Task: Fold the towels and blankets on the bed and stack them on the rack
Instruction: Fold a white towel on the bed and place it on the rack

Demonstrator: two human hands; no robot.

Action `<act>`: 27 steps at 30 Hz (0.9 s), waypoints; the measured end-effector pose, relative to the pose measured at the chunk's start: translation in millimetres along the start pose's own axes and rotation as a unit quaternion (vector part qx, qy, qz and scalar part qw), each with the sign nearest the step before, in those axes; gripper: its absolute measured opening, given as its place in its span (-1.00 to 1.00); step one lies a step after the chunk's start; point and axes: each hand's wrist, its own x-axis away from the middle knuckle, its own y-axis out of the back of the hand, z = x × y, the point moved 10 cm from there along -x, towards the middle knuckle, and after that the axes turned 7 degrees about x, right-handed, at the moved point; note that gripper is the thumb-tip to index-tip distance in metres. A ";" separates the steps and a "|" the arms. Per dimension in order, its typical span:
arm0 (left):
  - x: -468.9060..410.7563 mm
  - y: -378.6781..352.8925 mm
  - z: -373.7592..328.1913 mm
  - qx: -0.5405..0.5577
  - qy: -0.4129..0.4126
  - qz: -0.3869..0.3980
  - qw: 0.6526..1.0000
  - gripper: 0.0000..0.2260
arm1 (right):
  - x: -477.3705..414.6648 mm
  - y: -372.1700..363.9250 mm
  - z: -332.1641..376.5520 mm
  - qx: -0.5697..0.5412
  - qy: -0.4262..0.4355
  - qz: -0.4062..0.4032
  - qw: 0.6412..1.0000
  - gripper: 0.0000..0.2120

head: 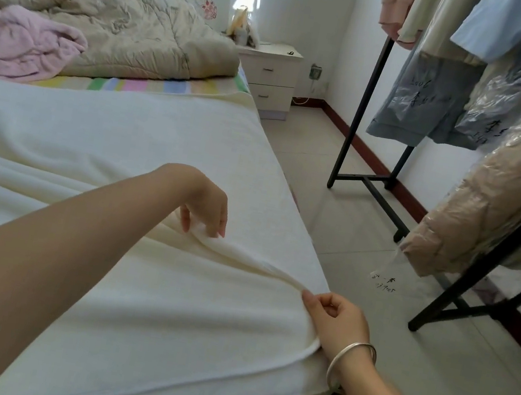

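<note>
A large white towel (115, 144) lies spread over the near half of the bed. My right hand (333, 318) pinches its raised edge near the bed's right side, a silver bangle on the wrist. My left hand (207, 203) hovers over the same ridge of cloth farther up, fingers pointing down and touching or lightly pinching the fold. A crumpled pink blanket (18, 41) sits at the far left, and a beige quilt (135, 29) is bunched at the head of the bed. A black clothes rack (359, 110) stands on the right.
A striped sheet (153, 88) shows between the towel and the quilt. A white nightstand (272, 74) stands beside the bed head. Hanging clothes in plastic covers (502, 83) fill the rack. Tiled floor (336, 210) runs between bed and rack.
</note>
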 end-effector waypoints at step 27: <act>-18.2 60.4 -71.9 -0.004 -0.132 -0.548 0.826 -0.77 | 18.1 29.7 23.0 0.005 0.085 -0.038 0.996 -0.87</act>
